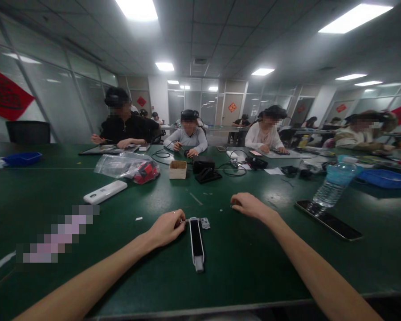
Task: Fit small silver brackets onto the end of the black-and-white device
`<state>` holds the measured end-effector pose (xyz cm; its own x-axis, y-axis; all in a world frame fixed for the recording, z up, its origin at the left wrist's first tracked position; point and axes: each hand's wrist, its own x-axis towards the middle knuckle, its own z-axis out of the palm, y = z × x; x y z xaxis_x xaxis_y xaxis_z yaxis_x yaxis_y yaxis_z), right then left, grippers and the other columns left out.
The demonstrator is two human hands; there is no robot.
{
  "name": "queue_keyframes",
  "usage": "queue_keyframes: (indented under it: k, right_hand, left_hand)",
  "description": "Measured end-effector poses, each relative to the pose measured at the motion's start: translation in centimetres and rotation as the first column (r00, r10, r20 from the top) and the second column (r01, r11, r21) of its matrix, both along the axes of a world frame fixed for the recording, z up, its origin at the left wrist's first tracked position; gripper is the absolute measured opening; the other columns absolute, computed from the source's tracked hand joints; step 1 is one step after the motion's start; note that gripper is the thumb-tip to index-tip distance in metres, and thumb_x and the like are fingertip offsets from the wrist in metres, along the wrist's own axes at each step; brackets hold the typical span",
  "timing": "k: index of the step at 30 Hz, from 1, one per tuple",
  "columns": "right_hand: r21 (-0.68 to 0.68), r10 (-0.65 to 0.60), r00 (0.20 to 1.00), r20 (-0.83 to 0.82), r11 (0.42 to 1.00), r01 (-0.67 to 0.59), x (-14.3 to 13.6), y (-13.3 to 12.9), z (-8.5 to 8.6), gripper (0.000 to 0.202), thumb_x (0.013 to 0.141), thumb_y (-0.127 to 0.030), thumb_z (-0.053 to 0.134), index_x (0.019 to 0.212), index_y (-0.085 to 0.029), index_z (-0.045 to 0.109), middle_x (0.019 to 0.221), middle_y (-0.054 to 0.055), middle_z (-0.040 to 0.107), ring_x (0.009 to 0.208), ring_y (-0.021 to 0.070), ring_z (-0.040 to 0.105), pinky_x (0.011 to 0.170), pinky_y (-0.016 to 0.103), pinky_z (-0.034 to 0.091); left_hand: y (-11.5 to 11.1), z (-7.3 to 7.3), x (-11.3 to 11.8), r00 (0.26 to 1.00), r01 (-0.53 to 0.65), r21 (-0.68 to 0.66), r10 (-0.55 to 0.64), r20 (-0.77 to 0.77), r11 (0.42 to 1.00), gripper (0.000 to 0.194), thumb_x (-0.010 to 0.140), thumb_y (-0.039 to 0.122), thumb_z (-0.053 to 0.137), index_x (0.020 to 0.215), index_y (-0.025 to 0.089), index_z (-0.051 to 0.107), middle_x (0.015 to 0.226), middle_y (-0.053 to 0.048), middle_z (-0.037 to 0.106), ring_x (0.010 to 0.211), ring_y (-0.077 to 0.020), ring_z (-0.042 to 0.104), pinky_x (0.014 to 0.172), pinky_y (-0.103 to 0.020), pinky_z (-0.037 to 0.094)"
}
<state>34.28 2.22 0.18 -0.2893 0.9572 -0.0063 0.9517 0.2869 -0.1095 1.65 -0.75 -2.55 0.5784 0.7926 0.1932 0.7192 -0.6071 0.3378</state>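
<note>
My left hand (169, 227) rests on the green table (254, 276) with its fingers pinched at the upper left end of a dark strip with a white frame (197, 243). What the fingertips grip is too small to name. A small metal plate with holes (205, 223) lies against the strip's upper right side. Farther right, my right hand (247, 205) is on the table, fingers curled together near a tiny bit (221, 210); whatever they hold is hidden.
A white device (105, 192) and a plastic bag (127, 167) lie at left. Beyond my hands are a small box (177, 170) and a black stand (207, 171). At right, a water bottle (336, 183) stands by a phone (330, 220). People sit opposite.
</note>
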Motion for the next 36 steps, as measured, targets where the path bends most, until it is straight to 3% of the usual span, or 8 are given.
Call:
queue_keyframes:
  k: [5,10,14,17,20,36]
  right_hand:
    - [0.006,0.002,0.999,0.038,1.0,-0.002,-0.7,0.2,-0.8,0.017,0.084,-0.024,0.053,0.09,-0.018,0.066,0.095,0.008,0.065,0.086,0.0182,0.06,0.071,0.023,0.041]
    - [0.068,-0.01,0.999,0.032,0.998,0.008,-1.9,-0.2,-0.5,0.02,0.086,-0.02,0.045,0.087,-0.013,0.064,0.091,0.011,0.065,0.084,0.0186,0.059,0.072,0.025,0.04]
    - [0.128,0.062,0.98,-0.189,0.991,-0.038,-4.5,-1.6,-0.3,0.023,0.088,-0.025,0.042,0.089,-0.013,0.062,0.088,0.008,0.064,0.078,0.0159,0.058,0.07,0.025,0.042]
    - [0.074,0.128,0.9,-0.416,0.991,-0.107,-6.8,-2.7,-0.7,0.023,0.086,-0.029,0.045,0.089,-0.015,0.063,0.086,0.005,0.065,0.074,0.0141,0.059,0.066,0.024,0.044]
    - [0.008,0.108,0.847,-0.52,0.992,-0.122,-8.5,-3.4,-1.2,0.021,0.083,-0.028,0.05,0.085,-0.015,0.065,0.083,0.004,0.067,0.072,0.0136,0.061,0.065,0.024,0.046]
    - [-0.063,0.035,0.801,-0.597,0.994,-0.09,-9.9,-3.9,-1.2,0.02,0.078,-0.028,0.054,0.082,-0.014,0.069,0.078,0.004,0.07,0.068,0.0131,0.062,0.061,0.021,0.045]
  left_hand:
    - [-0.3,0.4,0.1,1.0,-0.002,0.002,0.002,-0.007,1.0,0.016,0.085,0.027,0.043,0.09,0.017,0.054,0.071,-0.001,0.059,0.065,-0.0158,0.055,0.059,-0.025,0.039]
    - [-0.5,0.7,0.3,1.0,-0.005,0.001,0.005,-0.007,1.0,0.015,0.084,0.026,0.044,0.089,0.017,0.054,0.069,-0.001,0.059,0.063,-0.0153,0.054,0.058,-0.025,0.038]
    - [-0.5,0.7,0.3,1.0,0.002,-0.001,-0.002,-0.004,1.0,0.014,0.085,0.026,0.044,0.088,0.017,0.054,0.07,-0.001,0.058,0.063,-0.0154,0.054,0.057,-0.025,0.038]
    - [-0.5,0.7,0.3,1.0,0.015,0.006,-0.015,0.003,1.0,0.014,0.085,0.027,0.043,0.088,0.017,0.053,0.07,-0.001,0.058,0.062,-0.0155,0.054,0.056,-0.025,0.037]
    - [-0.4,0.5,0.2,1.0,0.015,0.018,-0.015,0.007,1.0,0.014,0.085,0.026,0.043,0.088,0.017,0.053,0.069,-0.001,0.058,0.062,-0.0153,0.053,0.056,-0.025,0.036]
    - [-0.3,0.2,0.2,1.0,0.014,0.023,-0.014,0.016,1.0,0.012,0.084,0.025,0.044,0.088,0.017,0.053,0.069,0.0,0.058,0.062,-0.0153,0.054,0.056,-0.024,0.036]
